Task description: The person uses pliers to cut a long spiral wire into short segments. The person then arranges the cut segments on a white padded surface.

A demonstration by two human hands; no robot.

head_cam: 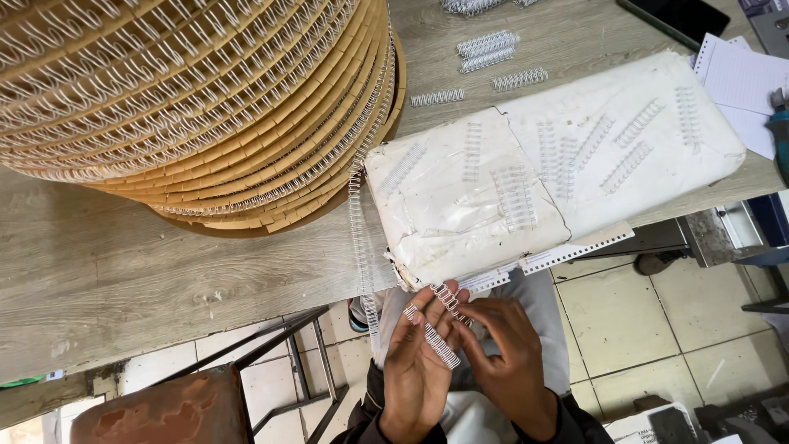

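Head view shows the left hand [417, 362] and right hand [511, 355] close together, both pinching a short white wire binding comb [433, 335]. Just above lies a white wrapped bundle [509, 173] on the wooden table [123, 263].

A grey wood-grain table [123, 271] carries a large spool of white binding wire [197, 99] at left, a white wrapped bundle [460, 222] at right (short wire combs strewn on top), and loose combs [486, 45] farther back.

White plastic-wrapped rectangular package [559, 173] on table edge; dark screen [675, 18] top right, unlit.
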